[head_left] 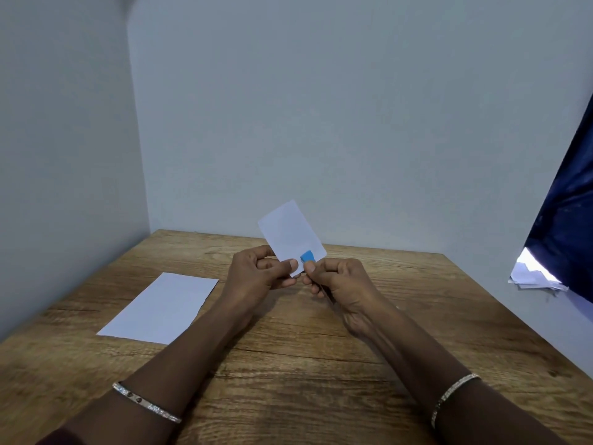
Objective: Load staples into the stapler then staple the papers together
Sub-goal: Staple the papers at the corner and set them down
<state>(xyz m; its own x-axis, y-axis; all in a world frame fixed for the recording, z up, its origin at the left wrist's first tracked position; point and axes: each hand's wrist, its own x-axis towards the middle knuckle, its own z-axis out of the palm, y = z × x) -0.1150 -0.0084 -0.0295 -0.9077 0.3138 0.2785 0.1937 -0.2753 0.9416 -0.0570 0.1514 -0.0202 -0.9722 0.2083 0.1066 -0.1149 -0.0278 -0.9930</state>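
Above the middle of the wooden table (288,364), my left hand (260,273) pinches the lower left corner of a small white stack of papers (290,234), held upright and tilted. My right hand (340,285) is closed around a small blue stapler (307,255). Only the stapler's blue tip shows, lying over the papers' lower edge; the rest is hidden in my fist. A second white sheet (162,308) lies flat on the table to the left. No staples are visible.
Grey walls close in the table at the back and left. At the right, a dark blue cloth (568,200) hangs down, with a pile of white paper scraps (532,277) beneath it beyond the table's right edge.
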